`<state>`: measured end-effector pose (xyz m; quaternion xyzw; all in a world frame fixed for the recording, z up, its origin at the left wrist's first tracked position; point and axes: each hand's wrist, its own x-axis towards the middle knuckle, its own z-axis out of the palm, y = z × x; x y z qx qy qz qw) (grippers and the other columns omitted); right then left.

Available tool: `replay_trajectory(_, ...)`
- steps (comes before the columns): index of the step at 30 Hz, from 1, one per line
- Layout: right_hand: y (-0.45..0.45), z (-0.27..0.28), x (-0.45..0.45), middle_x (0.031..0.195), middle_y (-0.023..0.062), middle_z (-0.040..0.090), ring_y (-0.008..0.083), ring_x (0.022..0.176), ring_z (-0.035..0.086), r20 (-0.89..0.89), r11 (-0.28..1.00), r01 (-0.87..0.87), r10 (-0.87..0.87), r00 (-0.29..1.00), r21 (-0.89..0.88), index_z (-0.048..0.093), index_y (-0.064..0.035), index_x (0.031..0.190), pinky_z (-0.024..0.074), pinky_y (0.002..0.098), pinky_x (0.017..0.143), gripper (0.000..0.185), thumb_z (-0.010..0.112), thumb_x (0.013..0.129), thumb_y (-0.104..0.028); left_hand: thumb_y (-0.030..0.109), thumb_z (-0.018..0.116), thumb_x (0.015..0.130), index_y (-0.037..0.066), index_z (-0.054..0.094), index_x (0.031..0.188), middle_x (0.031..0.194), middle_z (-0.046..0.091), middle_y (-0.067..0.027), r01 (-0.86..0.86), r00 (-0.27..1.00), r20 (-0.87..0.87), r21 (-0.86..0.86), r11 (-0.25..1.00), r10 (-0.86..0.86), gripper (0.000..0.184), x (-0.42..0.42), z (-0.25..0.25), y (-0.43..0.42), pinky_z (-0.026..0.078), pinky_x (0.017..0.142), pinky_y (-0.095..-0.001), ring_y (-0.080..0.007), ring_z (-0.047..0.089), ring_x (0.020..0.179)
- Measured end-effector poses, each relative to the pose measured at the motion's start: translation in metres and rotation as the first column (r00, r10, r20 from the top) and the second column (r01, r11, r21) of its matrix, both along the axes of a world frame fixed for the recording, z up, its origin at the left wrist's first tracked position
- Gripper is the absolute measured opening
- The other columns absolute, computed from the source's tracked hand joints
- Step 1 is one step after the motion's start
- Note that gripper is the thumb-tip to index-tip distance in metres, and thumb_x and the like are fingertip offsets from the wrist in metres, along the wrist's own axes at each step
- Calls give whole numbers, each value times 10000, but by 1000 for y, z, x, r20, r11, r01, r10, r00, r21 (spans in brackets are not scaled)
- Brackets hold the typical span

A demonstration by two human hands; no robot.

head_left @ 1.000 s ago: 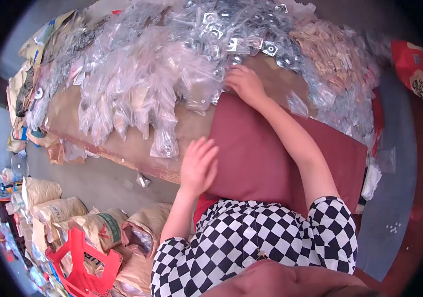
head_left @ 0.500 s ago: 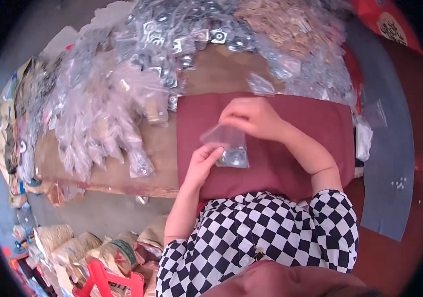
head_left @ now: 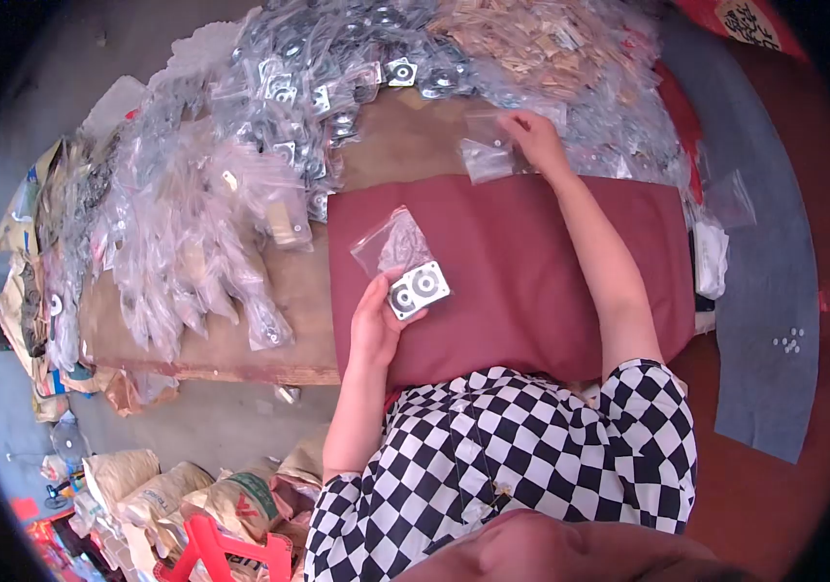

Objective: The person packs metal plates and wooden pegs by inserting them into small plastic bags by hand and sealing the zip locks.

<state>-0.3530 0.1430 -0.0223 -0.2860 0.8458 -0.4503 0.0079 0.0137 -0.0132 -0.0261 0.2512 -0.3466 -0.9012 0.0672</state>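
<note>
My left hand (head_left: 374, 325) is closed on a clear plastic bag (head_left: 383, 245) over the maroon cloth. Inside its lower end lie square metal plates (head_left: 418, 289) with round centres, tilted toward me. The bag's upper part stands loose and crinkled above my fingers. Farther out, beyond the cloth's far edge, my right hand (head_left: 531, 139) pinches a small clear bag (head_left: 488, 124) at its corner. Another small clear bag (head_left: 486, 163) lies just below it, partly over the cloth's edge.
The maroon cloth (head_left: 507, 257) covers the near part of the brown table (head_left: 405, 136). Bagged metal plates (head_left: 284, 87) are heaped at the far left, with filled clear bags (head_left: 192, 213) nearer. Small brown pieces (head_left: 541, 39) pile up at the back. A red stool (head_left: 226, 553) stands lower left.
My right hand has left the plate bag and reached away to the small bags. My left hand has shifted slightly left, and the bag in it now faces upward.
</note>
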Motion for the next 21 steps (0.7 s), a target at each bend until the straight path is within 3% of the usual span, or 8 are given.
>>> replay_trajectory(2,1,26,17,928,51,722,150,802,682,380,951,-43,163,911,-306,666,-65,1004,517,290,650,223,593,969,-273,259,405,1051,9,494,1326,1264,595,-157,-46,999,6,-42,998,46,382,-3,8,1,622,782,-425,-258,652,1087)
replay_trajectory(7,7,75,114,913,62,718,112,711,673,518,858,-343,507,690,-383,612,-63,1033,528,247,563,197,545,1008,-246,388,366,1055,13,451,1382,1343,552,-161,60,995,-75,-41,997,-63,505,-22,7,6,608,812,-403,-262,621,1151)
replay_trajectory(11,20,77,164,809,36,702,101,713,670,410,854,-484,517,752,-190,645,-32,974,520,259,621,182,625,965,-213,400,452,1033,8,406,1395,1289,585,-157,52,994,-100,65,997,-45,535,-36,12,43,605,796,-392,-246,634,1121)
replay_trajectory(13,31,76,162,792,38,698,101,714,666,251,856,-515,507,825,-36,666,-15,943,518,273,651,194,638,954,-207,314,556,1001,46,500,1310,1168,642,-128,215,973,-38,-199,956,-227,413,-42,12,47,623,666,-344,-210,687,988)
replay_trajectory(16,55,73,127,845,54,705,130,733,674,352,902,-382,430,831,-200,690,-39,972,523,292,664,200,665,926,-232,177,629,959,21,615,1103,899,684,-77,179,983,74,-133,975,-170,213,-46,9,43,582,528,-293,-168,688,725)
replay_trajectory(18,77,81,84,996,127,689,180,923,663,32,993,-88,86,996,80,678,-55,1060,519,316,813,233,667,916,-238,188,632,959,35,620,1051,863,679,-70,92,994,72,-132,987,-83,179,-43,7,33,566,500,-293,-163,676,692)
replay_trajectory(20,100,39,5,996,123,698,296,951,670,-106,977,170,-184,977,-128,663,-64,1105,517,400,847,324,665,886,-303,205,625,968,40,616,1023,851,670,-68,28,994,106,-185,982,-8,174,-42,11,25,556,491,-295,-164,666,676)
replay_trajectory(21,113,18,-34,1023,123,691,312,983,656,-370,939,331,-341,865,-91,660,-75,1127,512,418,857,331,662,881,-296,205,625,968,40,616,1023,851,670,-68,26,995,101,-185,982,-7,174,-41,10,24,556,491,-295,-164,666,676)
